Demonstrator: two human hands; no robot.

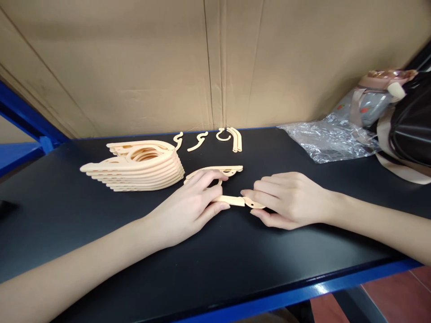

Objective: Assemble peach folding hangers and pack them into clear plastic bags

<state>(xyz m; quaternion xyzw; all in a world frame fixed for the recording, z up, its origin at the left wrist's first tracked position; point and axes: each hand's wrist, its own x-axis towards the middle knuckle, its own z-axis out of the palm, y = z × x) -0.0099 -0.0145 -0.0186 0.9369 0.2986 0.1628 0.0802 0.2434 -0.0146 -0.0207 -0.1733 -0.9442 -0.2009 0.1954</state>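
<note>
My left hand [197, 202] pinches a pale peach plastic hanger arm [232, 200] between thumb and finger, just above the black tabletop. Facing it, my right hand [286, 200] grips a small rounded hanger piece with a hole [253, 203]. The ends of the two pieces meet or nearly meet; I cannot tell whether they are joined. Right behind my left hand lies a folded hanger [232, 169], partly covered by the fingers. A stack of several folded peach hangers [144, 172] stands to the left of that hand.
Along the back lie loose hooks [198, 141], a curved hook [222, 135] and slim hanger arms [237, 140]. Crumpled clear plastic [330, 139], a strapped bottle [367, 101] and a black bag [412, 121] are at right. Cardboard [151, 67] stands behind the black table [218, 269].
</note>
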